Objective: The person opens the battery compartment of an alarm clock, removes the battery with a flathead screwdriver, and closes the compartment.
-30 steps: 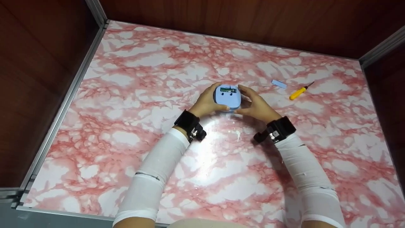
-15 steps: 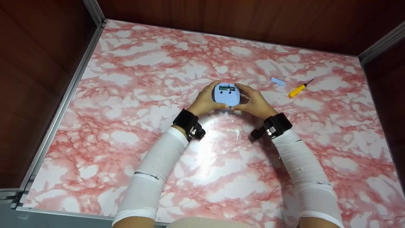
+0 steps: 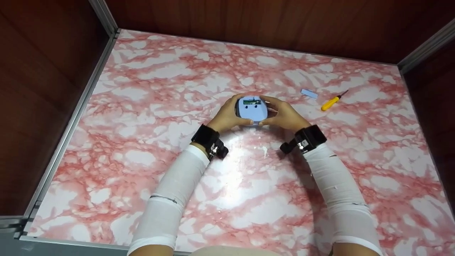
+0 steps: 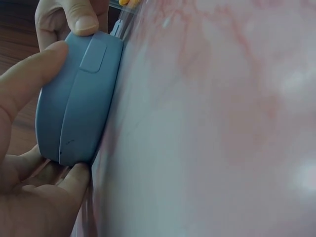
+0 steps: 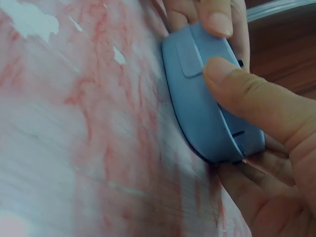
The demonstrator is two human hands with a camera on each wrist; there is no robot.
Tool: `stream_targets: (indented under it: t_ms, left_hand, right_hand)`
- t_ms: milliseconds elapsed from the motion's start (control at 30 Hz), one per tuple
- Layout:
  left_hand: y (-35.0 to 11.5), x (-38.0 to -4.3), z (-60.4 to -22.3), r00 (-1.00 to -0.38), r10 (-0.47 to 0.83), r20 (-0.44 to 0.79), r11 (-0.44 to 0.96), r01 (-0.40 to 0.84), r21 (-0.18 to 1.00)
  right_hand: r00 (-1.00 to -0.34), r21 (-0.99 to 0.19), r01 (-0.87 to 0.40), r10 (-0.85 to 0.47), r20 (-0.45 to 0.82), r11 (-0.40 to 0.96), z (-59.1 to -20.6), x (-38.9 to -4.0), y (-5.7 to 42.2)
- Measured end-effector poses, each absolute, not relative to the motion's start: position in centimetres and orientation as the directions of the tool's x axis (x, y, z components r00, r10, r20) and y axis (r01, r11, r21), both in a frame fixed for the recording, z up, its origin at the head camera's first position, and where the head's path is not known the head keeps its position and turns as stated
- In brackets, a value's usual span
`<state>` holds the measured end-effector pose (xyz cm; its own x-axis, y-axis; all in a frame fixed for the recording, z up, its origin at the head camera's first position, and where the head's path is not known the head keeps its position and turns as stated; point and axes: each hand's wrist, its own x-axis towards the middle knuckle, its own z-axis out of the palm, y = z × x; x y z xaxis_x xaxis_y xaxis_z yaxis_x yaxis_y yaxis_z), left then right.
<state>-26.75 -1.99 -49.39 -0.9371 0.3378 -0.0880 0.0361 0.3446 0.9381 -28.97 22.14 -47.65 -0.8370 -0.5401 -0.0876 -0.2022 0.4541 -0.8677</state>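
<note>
A light-blue rounded device [image 3: 253, 114] lies on the table between both hands, back face up. A green battery or part [image 3: 252, 102] shows in its uncovered slot, with two small dark spots below. My left hand [image 3: 225, 115] grips its left side, thumb along the near edge. From the right, my right hand [image 3: 287, 114] holds the other side, its thumb close to the left one. Both wrist views show the seamed blue side wall [image 4: 89, 103], with a raised tab [image 5: 189, 58] near the thumbs. The device's underside is hidden.
Right of the hands lies a small light-blue cover strip [image 3: 309, 93]. Beside it is a yellow-handled screwdriver [image 3: 330, 103], tip pointing away to the right. Dark wooden panels [image 3: 256, 21] wall the marbled red-and-white table [image 3: 153, 142] at the back and sides.
The head view has shifted slightly. My right thumb and fingers have moved a little left, further over the device. Both hands keep holding it; the strip and screwdriver stay put.
</note>
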Motion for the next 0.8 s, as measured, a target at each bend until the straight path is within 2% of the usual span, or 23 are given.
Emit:
stream_targets:
  t_ms: [367, 800]
  left_hand:
    - [-2.40, -26.45, -49.38, -0.927, 0.359, -0.107, 0.271, -0.006, 0.963]
    - [-2.48, -26.29, -49.54, -0.921, 0.379, -0.085, 0.219, 0.000, 0.976]
  right_hand:
    - [-0.785, -0.847, -0.206, -0.600, -0.156, 0.490, -47.06, -29.52, 22.61]
    - [-0.798, -0.879, -0.159, -0.583, -0.154, 0.450, -47.50, -29.66, 23.15]
